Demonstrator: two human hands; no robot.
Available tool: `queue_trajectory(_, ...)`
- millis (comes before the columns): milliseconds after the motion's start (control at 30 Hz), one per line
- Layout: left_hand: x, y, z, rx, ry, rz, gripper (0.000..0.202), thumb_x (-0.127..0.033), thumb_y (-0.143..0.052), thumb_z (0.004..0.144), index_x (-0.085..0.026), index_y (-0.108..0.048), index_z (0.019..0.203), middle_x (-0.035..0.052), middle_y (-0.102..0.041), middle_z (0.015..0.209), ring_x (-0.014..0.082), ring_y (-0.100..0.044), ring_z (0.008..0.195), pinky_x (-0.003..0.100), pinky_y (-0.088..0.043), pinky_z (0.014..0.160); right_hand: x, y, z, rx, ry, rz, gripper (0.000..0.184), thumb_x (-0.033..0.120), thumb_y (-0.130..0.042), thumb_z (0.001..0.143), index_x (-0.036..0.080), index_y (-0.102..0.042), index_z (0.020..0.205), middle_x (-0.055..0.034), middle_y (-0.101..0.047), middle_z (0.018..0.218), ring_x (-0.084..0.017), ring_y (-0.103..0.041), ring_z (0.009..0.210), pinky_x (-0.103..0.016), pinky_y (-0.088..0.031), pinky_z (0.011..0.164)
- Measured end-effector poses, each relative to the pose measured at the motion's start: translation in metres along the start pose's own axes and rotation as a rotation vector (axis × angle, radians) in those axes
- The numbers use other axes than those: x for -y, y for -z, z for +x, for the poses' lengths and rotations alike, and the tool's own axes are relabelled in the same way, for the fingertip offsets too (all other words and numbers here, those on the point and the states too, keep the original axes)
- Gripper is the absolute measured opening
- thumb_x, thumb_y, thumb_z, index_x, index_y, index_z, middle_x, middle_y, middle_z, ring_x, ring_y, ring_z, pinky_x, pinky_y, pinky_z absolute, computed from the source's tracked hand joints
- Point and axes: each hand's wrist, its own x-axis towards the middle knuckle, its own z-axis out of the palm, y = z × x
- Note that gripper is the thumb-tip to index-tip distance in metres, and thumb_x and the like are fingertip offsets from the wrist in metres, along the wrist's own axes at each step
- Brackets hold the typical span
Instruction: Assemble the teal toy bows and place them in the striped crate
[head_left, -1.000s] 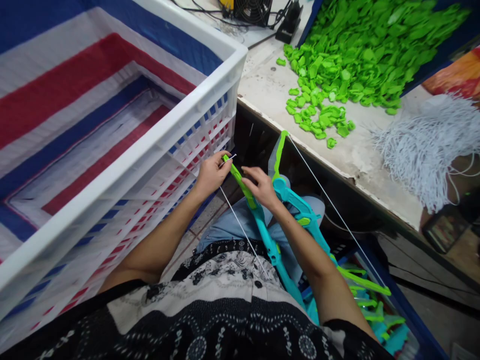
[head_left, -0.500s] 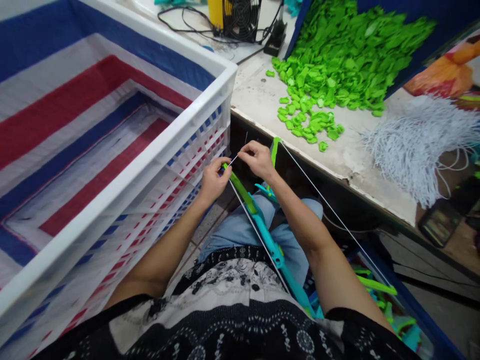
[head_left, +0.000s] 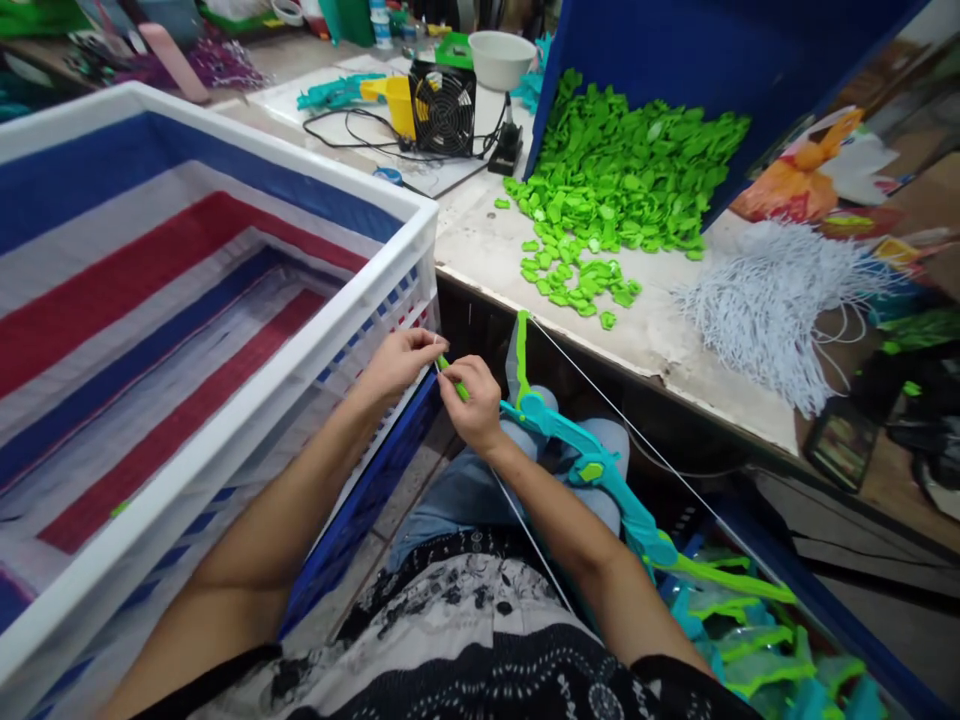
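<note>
My left hand (head_left: 409, 358) pinches the end of a white string at the tip of a green bow limb (head_left: 454, 380). Right beside it, my right hand (head_left: 472, 398) is closed around that limb, just below the tip. The string (head_left: 529, 530) runs down past my right forearm towards my waist; the rest of this toy bow is hidden by the arm. Across my knees lies another toy bow (head_left: 592, 455), teal in the middle with green ends, its white string (head_left: 637, 435) stretched straight between the tips.
To the left stands a large white crate (head_left: 431, 215) lined with striped cloth. Green plastic pieces (head_left: 622, 170) spill from a blue bin (head_left: 645, 45) onto the table (head_left: 480, 235). White strings (head_left: 780, 300) hang over its edge. Several bows (head_left: 757, 640) fill a container at lower right.
Both hands have moved left and slightly down in view, and the right has come from the string's end to the limb. The second bow on my knees shows more fully. The view has tilted up.
</note>
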Motion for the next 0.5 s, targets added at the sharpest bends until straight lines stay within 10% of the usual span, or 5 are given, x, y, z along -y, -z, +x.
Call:
queue_trajectory(133, -0.012, 0.003, -0.014, -0.086, -0.136, 0.073, 0.012, -0.026, -0.064, 0.068, -0.015, -0.059, 0.072, 0.0013, -0.064, 0.067, 0.0097, -0.053, 0.052, 0.021, -0.039, 0.049, -0.008, -0.004, 0.006, -0.021, -0.151, 0.085, 0.017, 0.029, -0.049, 0.090, 0.020, -0.059, 0.080, -0.0050, -0.055, 0.085, -0.014, -0.055, 0.078, -0.027, -0.048, 0.069)
queue_trajectory(267, -0.010, -0.005, -0.023, -0.036, 0.073, -0.284, 0.026, -0.032, -0.070, 0.065, -0.014, -0.056, 0.079, 0.0021, -0.063, 0.063, 0.0104, -0.055, 0.046, 0.018, -0.035, 0.037, -0.008, 0.000, 0.018, -0.083, -0.209, 0.080, 0.018, 0.031, -0.049, 0.090, 0.020, -0.061, 0.082, -0.0056, -0.056, 0.086, -0.016, -0.056, 0.082, -0.029, -0.049, 0.072)
queue_trajectory(500, -0.005, 0.004, -0.020, 0.141, 0.216, -0.302, 0.033, -0.031, -0.081, 0.056, -0.009, -0.064, 0.074, 0.0038, -0.063, 0.061, 0.0102, -0.058, 0.048, 0.018, -0.046, 0.042, -0.016, 0.006, 0.028, 0.008, -0.090, 0.091, 0.019, 0.030, -0.050, 0.091, 0.021, -0.067, 0.091, -0.0052, -0.059, 0.091, -0.014, -0.059, 0.087, -0.027, -0.050, 0.079)
